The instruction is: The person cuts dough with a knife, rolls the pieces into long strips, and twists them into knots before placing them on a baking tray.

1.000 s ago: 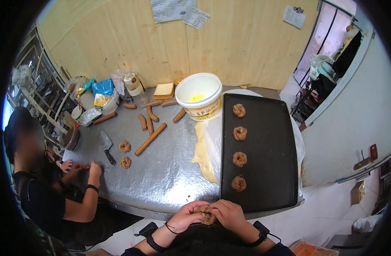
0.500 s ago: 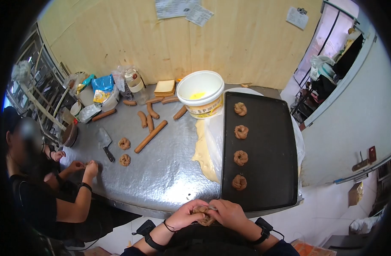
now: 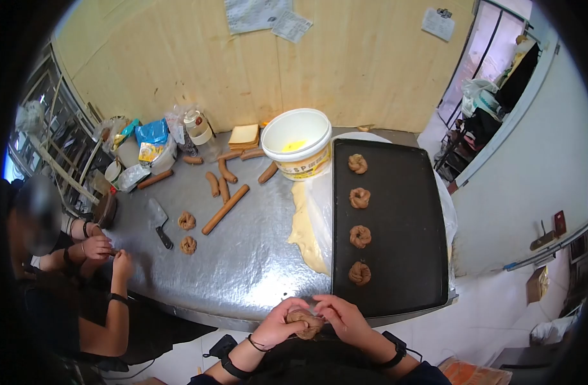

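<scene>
At the table's front edge, my left hand (image 3: 280,326) is closed round a brown twisted dough ring (image 3: 305,325). My right hand (image 3: 345,319) is beside the ring, its fingers bent and apart; whether a fingertip still touches the dough is hard to see. Just beyond, a black baking tray (image 3: 403,224) carries a column of several similar twisted rings, the nearest being a dough ring (image 3: 359,273) close to the tray's front left.
On the metal table (image 3: 242,269) lie two more rings (image 3: 187,232), a scraper (image 3: 160,226), several brown dough rolls (image 3: 226,209), pale dough (image 3: 305,231) and a white bucket (image 3: 306,154). At left, a co-worker's hands (image 3: 108,250) work at the table edge.
My right hand's fingers have come off the dough ring and spread, while my left hand keeps hold of it. The co-worker's hands have moved left and closer together.
</scene>
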`<act>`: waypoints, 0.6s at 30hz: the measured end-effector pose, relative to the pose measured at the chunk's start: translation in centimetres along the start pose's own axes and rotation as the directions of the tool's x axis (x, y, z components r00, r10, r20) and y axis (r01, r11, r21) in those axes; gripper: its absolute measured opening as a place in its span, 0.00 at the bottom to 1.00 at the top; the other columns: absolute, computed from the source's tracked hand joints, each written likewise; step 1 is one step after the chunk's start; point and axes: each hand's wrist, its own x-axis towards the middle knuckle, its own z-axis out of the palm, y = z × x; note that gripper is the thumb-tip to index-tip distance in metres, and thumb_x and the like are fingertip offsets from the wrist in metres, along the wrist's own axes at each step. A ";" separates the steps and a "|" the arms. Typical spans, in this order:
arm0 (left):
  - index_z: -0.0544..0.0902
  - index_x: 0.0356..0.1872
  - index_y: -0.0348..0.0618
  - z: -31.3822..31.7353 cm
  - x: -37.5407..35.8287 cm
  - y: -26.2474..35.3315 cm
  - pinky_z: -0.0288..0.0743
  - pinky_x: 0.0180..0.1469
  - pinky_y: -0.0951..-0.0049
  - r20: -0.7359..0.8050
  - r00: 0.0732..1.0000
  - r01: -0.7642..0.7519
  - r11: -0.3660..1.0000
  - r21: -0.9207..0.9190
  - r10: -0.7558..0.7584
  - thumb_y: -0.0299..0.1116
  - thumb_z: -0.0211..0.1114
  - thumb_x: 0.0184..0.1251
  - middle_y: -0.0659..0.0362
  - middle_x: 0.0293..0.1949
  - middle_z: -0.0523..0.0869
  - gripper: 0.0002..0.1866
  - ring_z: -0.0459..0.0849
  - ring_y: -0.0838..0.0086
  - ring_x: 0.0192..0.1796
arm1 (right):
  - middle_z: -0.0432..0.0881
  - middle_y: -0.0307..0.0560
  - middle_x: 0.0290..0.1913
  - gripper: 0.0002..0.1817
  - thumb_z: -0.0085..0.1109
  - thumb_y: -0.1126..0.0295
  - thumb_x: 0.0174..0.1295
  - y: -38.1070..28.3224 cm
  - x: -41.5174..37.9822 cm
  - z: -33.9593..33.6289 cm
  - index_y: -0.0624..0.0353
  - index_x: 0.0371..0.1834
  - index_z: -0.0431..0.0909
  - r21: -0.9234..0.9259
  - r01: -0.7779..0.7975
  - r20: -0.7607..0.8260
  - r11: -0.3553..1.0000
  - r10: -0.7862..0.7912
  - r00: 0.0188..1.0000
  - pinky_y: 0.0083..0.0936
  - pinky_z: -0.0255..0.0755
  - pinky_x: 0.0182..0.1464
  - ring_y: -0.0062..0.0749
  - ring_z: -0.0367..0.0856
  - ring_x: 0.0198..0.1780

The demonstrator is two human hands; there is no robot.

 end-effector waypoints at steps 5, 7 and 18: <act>0.73 0.54 0.41 0.2 -0.6 0.5 0.74 0.54 0.75 -0.016 1.000 -0.020 0.999 -0.036 0.019 0.17 0.64 0.58 0.59 0.46 0.81 0.22 0.80 0.76 0.50 | 0.80 0.49 0.30 0.08 0.55 0.67 0.68 -1.3 -0.5 -1.0 0.61 0.40 0.79 -0.171 -0.025 0.134 0.985 0.048 0.990 0.30 0.75 0.36 0.40 0.82 0.32; 0.72 0.54 0.41 0.5 -0.7 1.0 0.74 0.54 0.75 0.011 1.000 -0.012 1.000 -0.009 0.012 0.17 0.64 0.59 0.60 0.47 0.81 0.21 0.80 0.77 0.51 | 0.80 0.51 0.30 0.09 0.55 0.65 0.68 -0.5 -0.7 -0.8 0.60 0.38 0.77 -0.225 0.025 0.216 0.974 0.025 0.976 0.34 0.74 0.35 0.46 0.81 0.32; 0.74 0.53 0.41 0.7 -0.4 0.4 0.73 0.53 0.77 0.005 1.000 -0.019 0.951 -0.309 0.022 0.20 0.58 0.66 0.61 0.47 0.80 0.14 0.78 0.79 0.49 | 0.77 0.55 0.28 0.12 0.50 0.60 0.70 0.3 -0.6 -0.6 0.58 0.34 0.74 -0.051 0.041 0.166 0.998 -0.032 0.986 0.41 0.72 0.34 0.54 0.79 0.33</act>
